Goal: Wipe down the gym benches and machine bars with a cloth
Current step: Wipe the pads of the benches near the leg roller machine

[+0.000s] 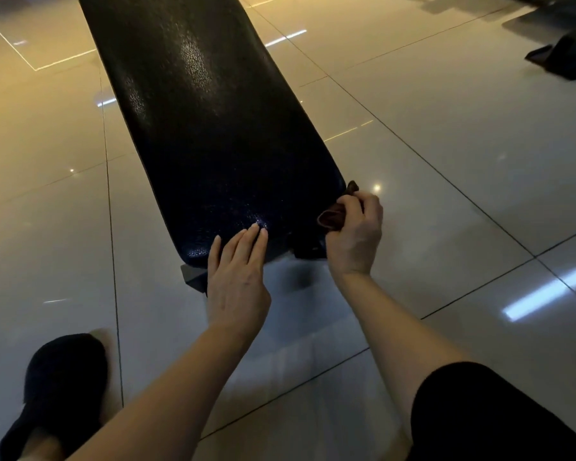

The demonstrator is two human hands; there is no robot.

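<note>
A long black padded gym bench (207, 121) runs from the top of the view down to its near end in front of me. My left hand (238, 277) rests flat on the bench's near edge, fingers straight. A small dark brown cloth (331, 217) is bunched at the bench's near right corner. My right hand (358, 231) grips that cloth with curled fingers and holds it against the corner's side. Most of the cloth is hidden inside the hand.
Glossy pale floor tiles (446, 181) surround the bench. The bench's metal frame foot (193, 277) shows under its near end. My foot in a black slipper (59, 390) is at the bottom left. Dark equipment (562, 58) stands at the top right.
</note>
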